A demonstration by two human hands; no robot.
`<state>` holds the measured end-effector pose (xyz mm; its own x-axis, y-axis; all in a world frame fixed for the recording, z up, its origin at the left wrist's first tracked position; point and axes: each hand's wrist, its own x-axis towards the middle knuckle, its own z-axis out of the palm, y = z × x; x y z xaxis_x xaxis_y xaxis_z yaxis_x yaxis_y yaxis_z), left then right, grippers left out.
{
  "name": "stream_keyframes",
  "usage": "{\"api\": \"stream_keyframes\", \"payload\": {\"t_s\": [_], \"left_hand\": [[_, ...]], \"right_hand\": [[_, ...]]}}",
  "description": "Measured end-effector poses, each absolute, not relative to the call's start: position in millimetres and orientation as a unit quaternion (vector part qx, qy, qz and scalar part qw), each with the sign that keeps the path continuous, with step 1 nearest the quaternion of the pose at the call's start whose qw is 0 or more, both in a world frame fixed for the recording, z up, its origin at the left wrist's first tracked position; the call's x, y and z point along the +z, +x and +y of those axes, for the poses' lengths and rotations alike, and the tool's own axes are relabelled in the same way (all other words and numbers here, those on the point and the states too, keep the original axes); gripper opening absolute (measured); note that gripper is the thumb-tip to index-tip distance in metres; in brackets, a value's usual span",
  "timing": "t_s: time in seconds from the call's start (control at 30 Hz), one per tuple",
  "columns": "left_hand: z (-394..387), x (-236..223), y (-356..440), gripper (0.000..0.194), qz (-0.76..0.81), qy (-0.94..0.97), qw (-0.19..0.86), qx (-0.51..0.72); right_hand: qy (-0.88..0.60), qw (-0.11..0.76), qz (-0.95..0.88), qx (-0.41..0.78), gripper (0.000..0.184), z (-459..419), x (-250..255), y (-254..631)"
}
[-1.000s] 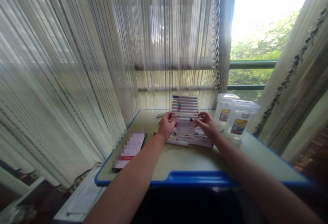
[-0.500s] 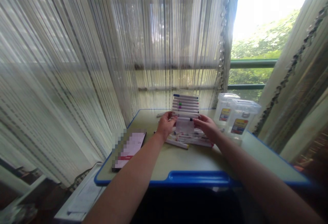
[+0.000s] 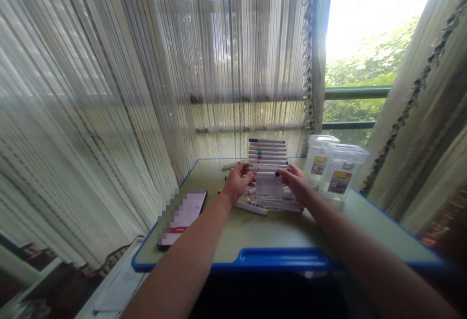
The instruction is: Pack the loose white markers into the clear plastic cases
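Observation:
A clear upright rack (image 3: 267, 156) holds several white markers laid across it, one above another. My left hand (image 3: 239, 182) and my right hand (image 3: 297, 183) each pinch one end of a white marker (image 3: 268, 173) held level at the rack's lowest filled row. More white markers (image 3: 272, 202) lie loose in a pile on the table just below both hands. One loose marker (image 3: 251, 207) lies in front of my left wrist.
The small table (image 3: 277, 234) has a raised blue rim. A phone (image 3: 182, 216) lies at its left edge. Two clear lidded plastic tubs (image 3: 339, 170) stand at the right. Striped curtains hang close behind, with a window railing at the right.
Both hands stay at the rack with the same marker between them. The view has shifted slightly, and the hands sit a little lower in it.

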<state>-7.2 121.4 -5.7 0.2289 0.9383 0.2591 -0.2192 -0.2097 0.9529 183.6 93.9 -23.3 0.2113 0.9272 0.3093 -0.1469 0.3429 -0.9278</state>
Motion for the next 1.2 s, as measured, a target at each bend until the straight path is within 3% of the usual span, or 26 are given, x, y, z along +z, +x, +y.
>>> {"api": "stream_keyframes", "payload": {"t_s": [0.53,0.73,1.0,1.1,1.2], "left_hand": [[120,-4,-8,0.038,0.336,0.565,0.541,0.525],[121,3,-14,0.021,0.372,0.488,0.576,0.540],[151,-8,-31,0.025,0.509,0.423,0.386,0.643],[157,-15,-36,0.030,0.564,0.517,0.265,0.587],[153,-19,-36,0.042,0.575,0.663,0.152,0.455]], "right_hand": [[-0.367,0.662,-0.450,0.474,0.043,92,-22,182],[-0.344,0.673,-0.436,0.488,0.045,91,-21,182],[-0.370,0.703,-0.405,0.453,0.046,96,-22,189],[-0.382,0.698,-0.413,0.443,0.045,97,-24,190],[-0.380,0.692,-0.423,0.445,0.047,97,-26,189]]}}
